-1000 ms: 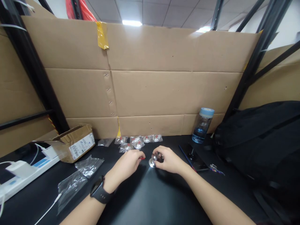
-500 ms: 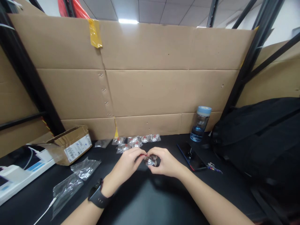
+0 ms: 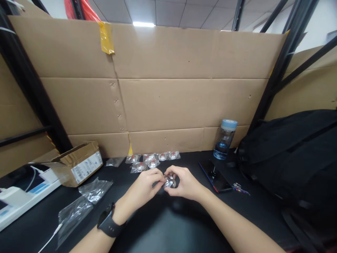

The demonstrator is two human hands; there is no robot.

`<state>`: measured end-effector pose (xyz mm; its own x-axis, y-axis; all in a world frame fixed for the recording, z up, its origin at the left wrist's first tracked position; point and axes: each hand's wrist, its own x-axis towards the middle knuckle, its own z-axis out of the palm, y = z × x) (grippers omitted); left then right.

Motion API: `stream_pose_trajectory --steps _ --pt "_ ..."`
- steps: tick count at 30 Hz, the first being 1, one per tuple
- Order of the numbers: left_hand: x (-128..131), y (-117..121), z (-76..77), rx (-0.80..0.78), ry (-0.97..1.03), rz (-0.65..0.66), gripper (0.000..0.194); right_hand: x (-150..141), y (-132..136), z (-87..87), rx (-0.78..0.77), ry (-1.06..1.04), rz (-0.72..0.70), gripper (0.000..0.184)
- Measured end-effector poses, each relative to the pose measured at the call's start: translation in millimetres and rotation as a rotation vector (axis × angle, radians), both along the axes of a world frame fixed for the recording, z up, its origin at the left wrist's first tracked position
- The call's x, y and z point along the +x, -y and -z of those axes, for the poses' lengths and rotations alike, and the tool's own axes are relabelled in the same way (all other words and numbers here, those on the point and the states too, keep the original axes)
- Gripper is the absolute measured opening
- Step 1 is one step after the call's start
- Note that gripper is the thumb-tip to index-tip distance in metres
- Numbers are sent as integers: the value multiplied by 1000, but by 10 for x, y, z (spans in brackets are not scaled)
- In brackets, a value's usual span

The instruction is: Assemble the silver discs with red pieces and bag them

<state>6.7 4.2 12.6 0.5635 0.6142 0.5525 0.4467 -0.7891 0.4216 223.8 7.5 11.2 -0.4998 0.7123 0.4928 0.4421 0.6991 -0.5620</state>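
Note:
A small round, shiny metal piece (image 3: 168,182) is held over the black table in front of me; its exact kind is hard to make out. Around its right side curl the thumb and fingers of my right hand (image 3: 184,182). My left hand (image 3: 147,183), with a black watch on the wrist, pinches at its left edge, fingertips touching it. Just beyond the hands lie several similar round metal pieces with red marks in clear plastic bags (image 3: 152,162). The fingers partly cover the held piece.
Empty clear bags (image 3: 96,189), an open cardboard box (image 3: 86,165) and a white power strip (image 3: 31,196) lie to the left. Rightward are a phone (image 3: 216,177), keys (image 3: 240,189), a water bottle (image 3: 225,140) and a black backpack (image 3: 292,158). A cardboard wall (image 3: 168,105) stands behind.
My left fingers have shifted slightly across the top of the metal piece, and the red spot at their tips no longer shows. My right hand has stayed nearly in place.

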Motion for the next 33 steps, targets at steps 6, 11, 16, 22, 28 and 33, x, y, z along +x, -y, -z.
stream_pose_trajectory --steps 6,11,16,22,28,33 --pt "3 -17 23 15 10 4 16 0 -2 -1 -5 -12 -6 35" --pt "-7 -34 48 8 7 1 17 -5 -5 13 -15 2 -8 34" --pt "0 -43 78 -11 -15 -17 18 -13 1 21 3 29 -24 35" --pt "11 -7 58 -51 -89 -52 18 -25 30 6 -13 64 -62 38" --pt "9 11 41 -63 -139 -38 18 -24 31 10 -59 63 -71 44" --pt "-4 -21 66 -54 -117 -28 17 -14 19 29 -83 32 -89 40"
